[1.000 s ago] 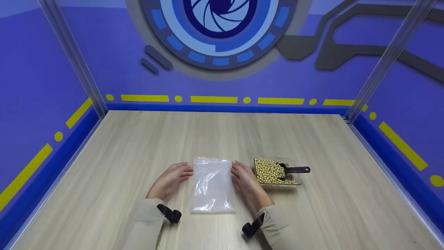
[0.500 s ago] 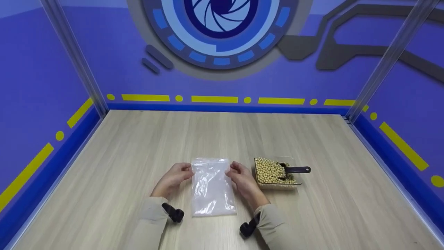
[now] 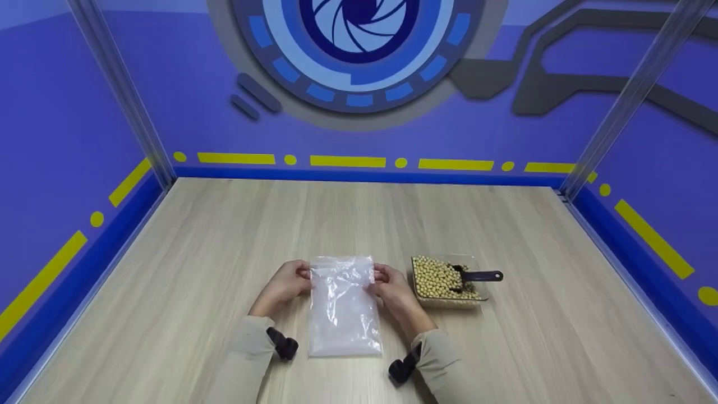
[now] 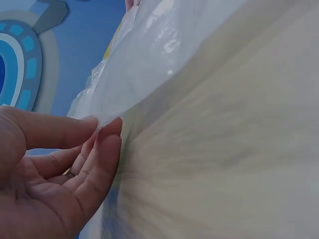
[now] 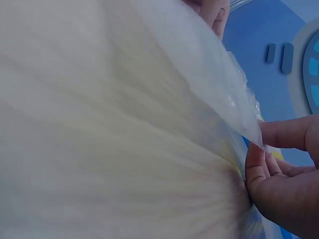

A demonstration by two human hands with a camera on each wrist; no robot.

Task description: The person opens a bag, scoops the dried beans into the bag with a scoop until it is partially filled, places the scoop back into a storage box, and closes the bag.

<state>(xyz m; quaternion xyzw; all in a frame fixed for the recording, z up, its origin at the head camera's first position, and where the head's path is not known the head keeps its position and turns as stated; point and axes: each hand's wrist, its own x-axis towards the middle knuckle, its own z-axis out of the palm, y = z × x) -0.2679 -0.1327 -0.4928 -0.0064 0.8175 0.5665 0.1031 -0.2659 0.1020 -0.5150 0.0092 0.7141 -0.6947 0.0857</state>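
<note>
A clear plastic zip bag [image 3: 343, 314], flat and glossy, spans the space between my two hands in the head view. My left hand [image 3: 286, 286] pinches its left edge near the top between thumb and fingers; the left wrist view shows the thumb tip and fingertips meeting at the bag's edge [image 4: 134, 74]. On the other side my right hand [image 3: 397, 292] pinches the right edge at about the same height, with the bag [image 5: 214, 89] stretching away from the fingertips in the right wrist view. The upper part of the bag is raised off the table.
Right of my right hand stands a clear plastic box [image 3: 449, 306] filled with soybeans [image 3: 436, 278]. A black scoop [image 3: 482, 276] is stuck in the beans, its handle pointing right over the rim. Blue panels [image 3: 359, 140] enclose the wooden table [image 3: 252, 224] at the back and sides.
Both hands have closed from beside the bag onto its side edges. The bag's top has come up and its lower edge has slid slightly toward me. The box has stayed put.
</note>
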